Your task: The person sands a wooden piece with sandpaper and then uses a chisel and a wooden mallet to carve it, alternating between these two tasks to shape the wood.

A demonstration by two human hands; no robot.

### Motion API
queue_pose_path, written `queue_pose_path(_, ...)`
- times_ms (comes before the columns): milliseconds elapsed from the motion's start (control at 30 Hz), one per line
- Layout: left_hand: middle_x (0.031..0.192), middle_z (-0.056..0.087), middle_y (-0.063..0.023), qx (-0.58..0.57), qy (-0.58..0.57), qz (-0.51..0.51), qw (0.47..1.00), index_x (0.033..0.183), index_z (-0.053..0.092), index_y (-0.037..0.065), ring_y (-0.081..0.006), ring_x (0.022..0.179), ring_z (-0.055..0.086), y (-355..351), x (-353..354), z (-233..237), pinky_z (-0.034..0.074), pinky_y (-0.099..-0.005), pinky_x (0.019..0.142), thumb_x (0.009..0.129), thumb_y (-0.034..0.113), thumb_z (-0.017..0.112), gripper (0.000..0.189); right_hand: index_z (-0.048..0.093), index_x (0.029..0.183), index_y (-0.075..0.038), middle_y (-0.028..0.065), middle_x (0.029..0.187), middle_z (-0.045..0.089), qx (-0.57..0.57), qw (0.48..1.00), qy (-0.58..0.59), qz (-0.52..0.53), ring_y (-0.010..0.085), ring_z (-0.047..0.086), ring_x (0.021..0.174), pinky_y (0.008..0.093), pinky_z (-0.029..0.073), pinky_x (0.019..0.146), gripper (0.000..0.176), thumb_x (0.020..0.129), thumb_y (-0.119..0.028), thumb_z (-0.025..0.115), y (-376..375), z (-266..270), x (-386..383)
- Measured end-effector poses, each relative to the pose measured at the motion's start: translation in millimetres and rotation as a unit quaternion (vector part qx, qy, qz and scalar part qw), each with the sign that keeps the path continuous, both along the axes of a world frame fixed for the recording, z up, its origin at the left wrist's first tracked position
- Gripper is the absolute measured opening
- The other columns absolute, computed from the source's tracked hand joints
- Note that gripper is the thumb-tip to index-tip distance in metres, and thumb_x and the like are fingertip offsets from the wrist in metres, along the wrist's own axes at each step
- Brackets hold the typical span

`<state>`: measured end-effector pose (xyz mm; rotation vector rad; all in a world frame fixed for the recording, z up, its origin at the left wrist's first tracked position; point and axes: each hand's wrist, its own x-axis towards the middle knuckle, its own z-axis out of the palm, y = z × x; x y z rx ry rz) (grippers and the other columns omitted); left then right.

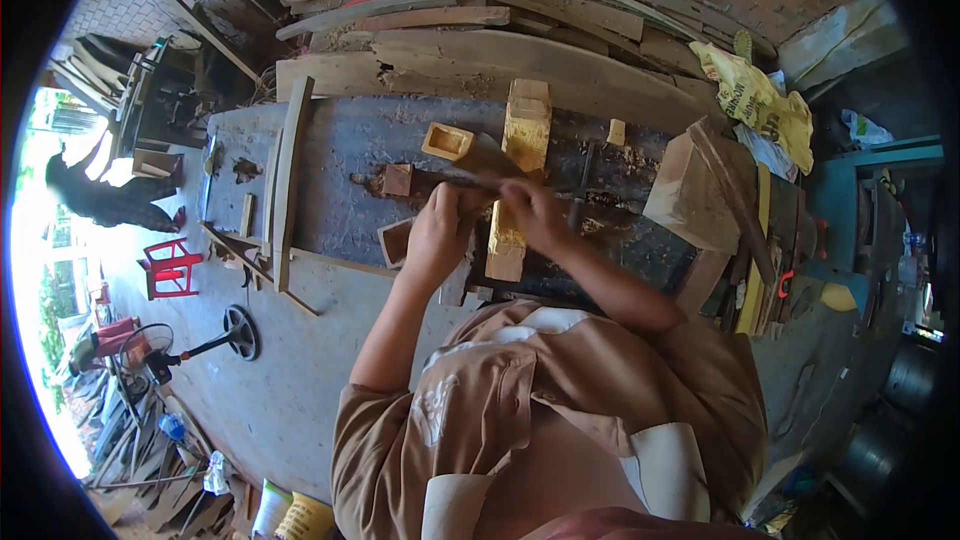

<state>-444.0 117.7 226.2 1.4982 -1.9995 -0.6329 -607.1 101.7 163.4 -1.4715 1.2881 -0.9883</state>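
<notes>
Over the workbench, my left hand and my right hand are close together, both with fingers closed. A thin dark piece runs between their fingertips; its kind is hard to make out. Just beyond them lies a small wooden block with a hollowed, light-coloured end. My right hand is over a yellowish timber beam that lies crosswise on the bench and passes beneath the fingers. Near my left hand are a square-ended brown wooden piece and another wooden block, partly hidden by the wrist.
The dark bench top carries wood shavings, a dark metal bar and a small offcut. A large timber block is at right. Long boards lean behind. A red stool and fan are at left.
</notes>
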Motion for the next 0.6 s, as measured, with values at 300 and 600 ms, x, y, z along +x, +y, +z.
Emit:
queue_pose_path(300,0.080,0.051,-0.0180,0.001,-0.014,-0.011,1.000,0.088,0.041,0.002,-0.0389,0.074,0.051,-6,3,8,0.041,-0.0422,0.060,0.074,0.009,0.057,0.022,0.057,0.094,-0.003,0.0206,0.075,0.058,0.038,0.980,0.195,-0.009,0.0356,0.056,0.069,0.0393,0.042,0.061,0.042,0.088,-0.036,0.033,-29,-67,-38)
queue_pose_path(600,0.082,0.050,-0.0178,0.016,-0.019,0.003,1.000,0.086,0.041,0.002,-0.0384,0.074,0.050,-12,7,4,0.041,-0.0419,0.059,0.073,0.011,0.059,0.024,0.056,0.095,0.002,0.0185,0.075,0.059,-0.015,0.998,0.049,-0.046,0.0221,0.058,0.072,0.0309,0.043,0.068,0.035,0.087,-0.029,0.041,-15,-62,-28)
